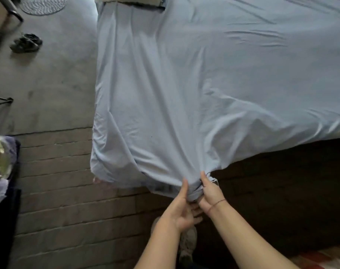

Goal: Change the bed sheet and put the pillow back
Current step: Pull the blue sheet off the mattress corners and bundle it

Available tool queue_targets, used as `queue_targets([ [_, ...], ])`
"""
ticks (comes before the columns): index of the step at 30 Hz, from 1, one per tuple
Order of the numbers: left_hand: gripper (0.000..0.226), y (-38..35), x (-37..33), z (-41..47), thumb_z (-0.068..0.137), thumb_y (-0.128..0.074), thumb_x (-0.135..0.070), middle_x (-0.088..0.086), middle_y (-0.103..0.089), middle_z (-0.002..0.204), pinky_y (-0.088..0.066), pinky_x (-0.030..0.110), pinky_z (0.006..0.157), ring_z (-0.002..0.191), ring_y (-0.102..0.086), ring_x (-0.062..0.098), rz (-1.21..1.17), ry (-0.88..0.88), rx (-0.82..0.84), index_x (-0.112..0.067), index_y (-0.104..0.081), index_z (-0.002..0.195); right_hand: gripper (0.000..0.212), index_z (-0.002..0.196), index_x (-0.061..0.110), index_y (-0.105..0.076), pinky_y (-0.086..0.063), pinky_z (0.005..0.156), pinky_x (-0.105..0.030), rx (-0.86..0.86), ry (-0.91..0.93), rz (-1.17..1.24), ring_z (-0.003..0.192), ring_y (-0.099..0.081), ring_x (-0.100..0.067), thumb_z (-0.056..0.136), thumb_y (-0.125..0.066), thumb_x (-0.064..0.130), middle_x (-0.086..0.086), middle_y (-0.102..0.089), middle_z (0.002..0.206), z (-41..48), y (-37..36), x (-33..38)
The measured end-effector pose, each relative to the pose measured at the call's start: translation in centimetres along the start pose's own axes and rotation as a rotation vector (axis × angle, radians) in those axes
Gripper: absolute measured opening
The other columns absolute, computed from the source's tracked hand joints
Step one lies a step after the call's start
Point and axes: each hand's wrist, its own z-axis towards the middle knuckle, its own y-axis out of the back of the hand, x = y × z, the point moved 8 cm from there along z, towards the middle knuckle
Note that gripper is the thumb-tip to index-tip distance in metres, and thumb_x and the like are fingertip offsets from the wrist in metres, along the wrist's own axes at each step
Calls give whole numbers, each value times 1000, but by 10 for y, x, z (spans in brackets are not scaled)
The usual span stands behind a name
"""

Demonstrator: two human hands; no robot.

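Note:
A pale blue bed sheet [194,78] is spread over the bed and hangs off its near corner. My left hand [181,207] and my right hand [210,192] meet at that corner, both gripping a bunched fold of the sheet between thumb and fingers. The cloth is drawn taut from the bed toward my hands. A thin band circles my right wrist. At the top, a strip of uncovered mattress [138,0] shows beyond the sheet's far edge. No pillow is in view.
The floor is grey concrete [49,78] farther off and brick paving [68,200] near me. A round woven mat [43,4] and a dark pair of sandals [26,43] lie at the upper left. Crumpled bedding [0,162] sits at the left edge.

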Motion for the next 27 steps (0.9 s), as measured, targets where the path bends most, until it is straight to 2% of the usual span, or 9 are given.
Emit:
queue_targets([
  [3,64,-22,-22,14,79,-67,-43,25,-67,114,-59,44,78,109,-62,35,-329,-186,21,2,-59,125,38,123,-4,-56,-59,72,-35,46,17,48,86,-68,-26,97,-52,25,-16,-68,97,-3,3,-3],
  [5,54,-19,-38,18,92,-59,-34,27,-65,111,-60,43,71,100,-63,37,-346,-324,-63,7,-55,127,45,125,-5,-55,-59,76,-35,67,44,51,88,-67,-26,90,-57,23,-18,-67,104,-3,6,1],
  [10,44,-11,-55,11,95,-53,-26,23,-64,120,-49,48,99,109,-63,33,-316,-543,-99,5,-53,127,47,117,0,-58,-57,80,-42,135,-4,119,89,-69,-33,80,-62,29,-23,-67,108,-2,1,15],
  [13,25,-5,-59,6,97,-53,-21,14,-74,94,-61,36,74,81,-73,21,-273,-546,-73,-1,-61,109,39,108,2,-62,-56,76,-52,123,12,182,84,-70,-37,83,-66,32,-23,-71,97,5,0,40],
  [15,23,5,-60,4,96,-54,-21,12,-75,90,-61,35,66,76,-73,19,-252,-513,-86,-1,-63,105,55,99,4,-65,-52,75,-50,39,38,229,84,-68,-36,58,-87,32,-20,-73,88,14,10,64],
  [18,21,22,-61,1,97,-53,-20,11,-75,90,-61,34,62,76,-73,18,-220,-507,-97,-4,-64,103,29,89,8,-58,-44,71,-44,-91,71,377,74,-65,-30,86,-65,36,-14,-69,68,25,31,107],
  [23,28,30,-62,4,98,-51,-21,14,-72,105,-60,38,75,93,-70,23,-211,-544,-118,-2,-63,114,34,106,7,-60,-38,93,-53,-135,95,487,94,-57,-39,96,-51,39,-20,-62,108,40,72,153],
  [25,39,35,-60,13,98,-51,-23,19,-66,118,-58,41,78,104,-65,27,-237,-544,-165,1,-56,128,43,119,11,-61,-43,95,-51,-123,124,456,104,-60,-35,85,-65,36,-15,-64,120,42,84,165],
  [27,41,36,-55,20,98,-51,-23,17,-68,112,-60,38,71,97,-67,24,-316,-559,-206,0,-53,132,70,130,16,-57,-44,100,-51,-70,188,436,114,-60,-32,66,-79,33,-13,-63,126,42,98,178],
])
